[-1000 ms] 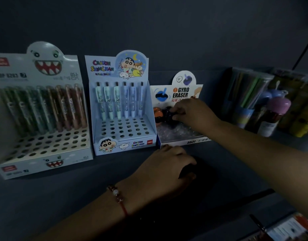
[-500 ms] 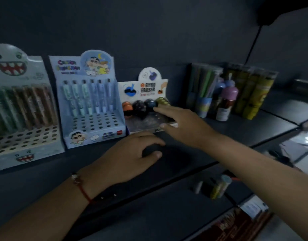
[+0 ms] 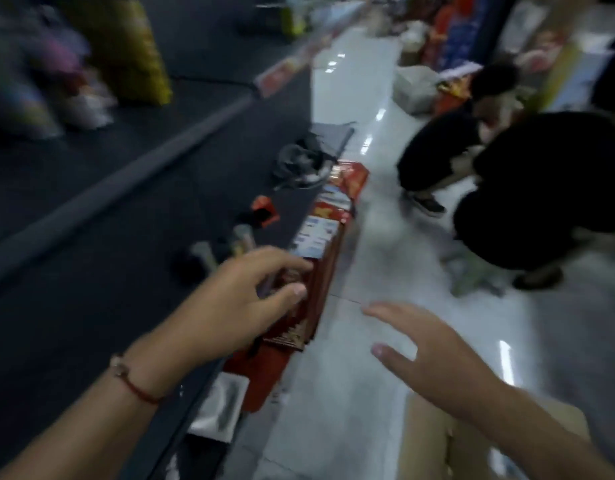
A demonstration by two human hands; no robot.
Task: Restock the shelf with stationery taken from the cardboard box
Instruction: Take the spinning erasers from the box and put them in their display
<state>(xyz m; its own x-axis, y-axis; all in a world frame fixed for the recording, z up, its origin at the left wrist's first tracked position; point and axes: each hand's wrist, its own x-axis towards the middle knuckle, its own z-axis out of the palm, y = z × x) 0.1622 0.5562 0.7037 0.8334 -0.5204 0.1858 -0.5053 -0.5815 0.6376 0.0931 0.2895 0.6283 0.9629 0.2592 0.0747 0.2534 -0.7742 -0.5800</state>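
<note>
Head view's pretty blurry: left hand (image 3: 230,299) with loosely spread fingers, holding nothing, over the dark grey shelf's (image 3: 91,271) front edge. Right hand (image 3: 427,348) is wide open over the glossy white floor (image 3: 351,393), and the brown cardboard box (image 3: 434,441) sits at the bottom edge, under that forearm.

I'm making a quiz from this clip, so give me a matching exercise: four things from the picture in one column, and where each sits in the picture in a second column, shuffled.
Things:
1. left hand
2. right hand
3. cardboard box
4. crouching person

Places:
A. bottom right corner, on the floor
B. right side, on the white floor
C. over the red packs at the shelf edge
D. over the white floor, fingers spread

Pairs: 1-C, 2-D, 3-A, 4-B
</note>
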